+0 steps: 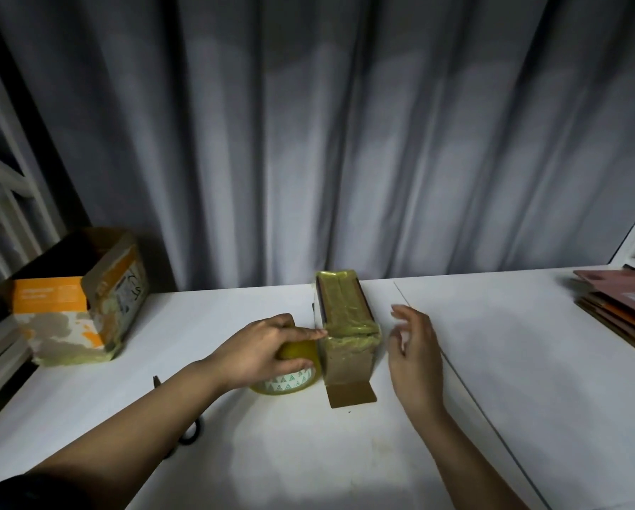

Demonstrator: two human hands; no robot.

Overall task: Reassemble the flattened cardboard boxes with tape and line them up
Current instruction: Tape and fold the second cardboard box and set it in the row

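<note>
A narrow brown cardboard box (347, 314) lies lengthwise on the white table (492, 362), its top and near end covered with yellowish tape, one small flap flat on the table at its near end. My left hand (261, 351) grips a roll of clear yellowish tape (290, 379) beside the box's left side, index finger stretched to the box's top edge. My right hand (413, 353) hovers just right of the box, fingers loosely spread, holding nothing. A taller orange and white box (77, 303), open at the top and taped along its base, stands at the far left.
Black scissors (189, 428) lie on the table, partly hidden under my left forearm. A stack of flattened cardboard pieces (621, 303) sits at the table's right edge. A grey curtain (345, 141) hangs behind the table. White rails stand at the left.
</note>
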